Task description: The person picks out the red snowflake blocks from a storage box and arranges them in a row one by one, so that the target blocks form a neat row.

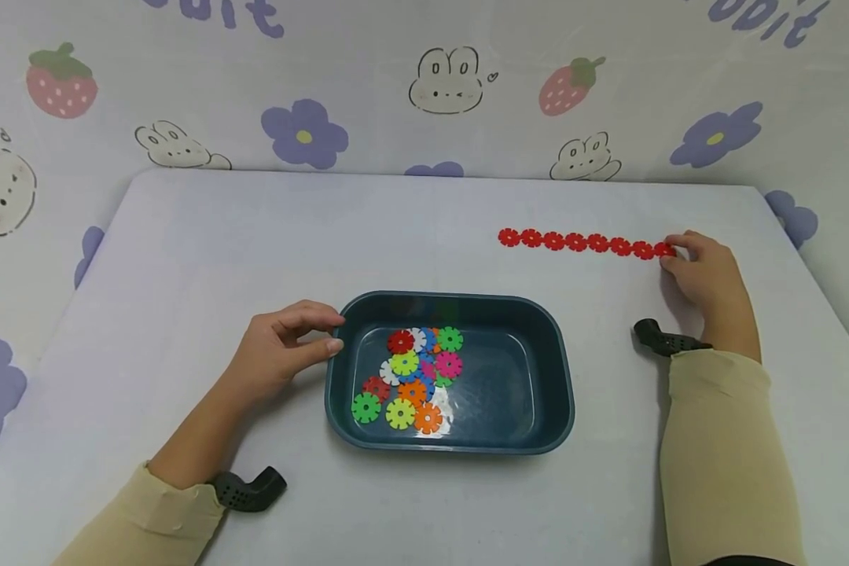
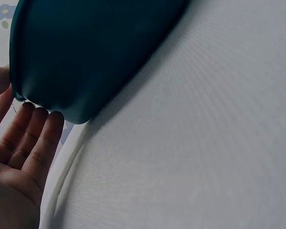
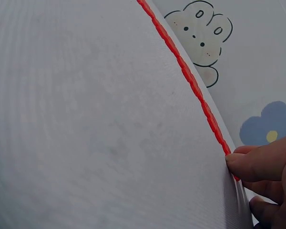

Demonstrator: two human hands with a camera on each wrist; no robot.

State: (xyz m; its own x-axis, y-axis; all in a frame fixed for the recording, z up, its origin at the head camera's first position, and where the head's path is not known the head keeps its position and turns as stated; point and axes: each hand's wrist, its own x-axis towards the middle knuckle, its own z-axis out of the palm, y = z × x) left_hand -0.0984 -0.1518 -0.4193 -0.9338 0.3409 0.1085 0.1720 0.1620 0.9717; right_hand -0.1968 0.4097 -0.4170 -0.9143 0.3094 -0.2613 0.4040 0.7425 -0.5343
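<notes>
My right hand [image 1: 707, 271] pinches the right end of a row of joined red snowflake discs [image 1: 575, 241] between thumb and fingers. The row runs leftward near the table's far edge; in the right wrist view the red strip [image 3: 195, 86] appears nearly edge-on, with the hand [image 3: 269, 171] at its lower end. My left hand [image 1: 283, 346] holds the left rim of a dark teal plastic tub [image 1: 538, 377]. From the left wrist, fingertips of that hand [image 2: 24, 152] show at the tub's rim and outer wall. Loose snowflake discs [image 1: 405, 362] of several colours lie in the tub's left half.
The table [image 1: 255, 236] has a white cover. Behind it hangs a patterned cloth [image 1: 375, 71] with rabbits, strawberries and flowers. A black wrist device [image 1: 251, 489] sits on the left wrist, another black wrist device [image 1: 668, 339] on the right.
</notes>
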